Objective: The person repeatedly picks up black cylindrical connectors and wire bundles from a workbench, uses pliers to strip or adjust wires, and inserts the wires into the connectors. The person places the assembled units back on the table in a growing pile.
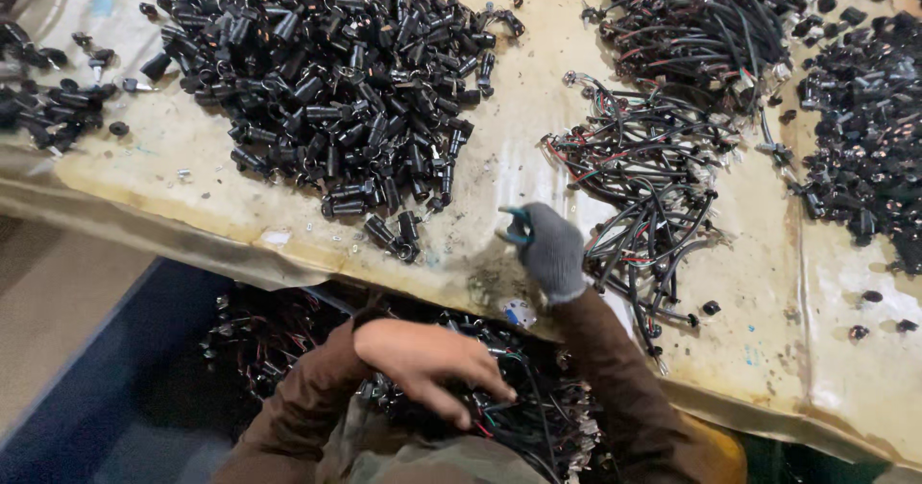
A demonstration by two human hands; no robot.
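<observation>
My bare left hand (429, 363) reaches down below the table edge into a bin of finished black wire harnesses (538, 417), its fingers spread over the wires and touching them. My right hand (550, 250), in a grey knit glove, rests on the worn tabletop (499, 148) and is shut on a small teal-handled tool (520, 225). It sits between the big heap of black cylindrical sockets (331, 71) and a tangle of wired leads (643, 177).
A second wire bundle (701, 13) lies at the back right. More black parts (864, 129) pile along the right edge, and a smaller pile (48, 109) lies at the far left. Loose sockets (394, 229) lie near the front edge. A dark blue bin (134, 388) stands below.
</observation>
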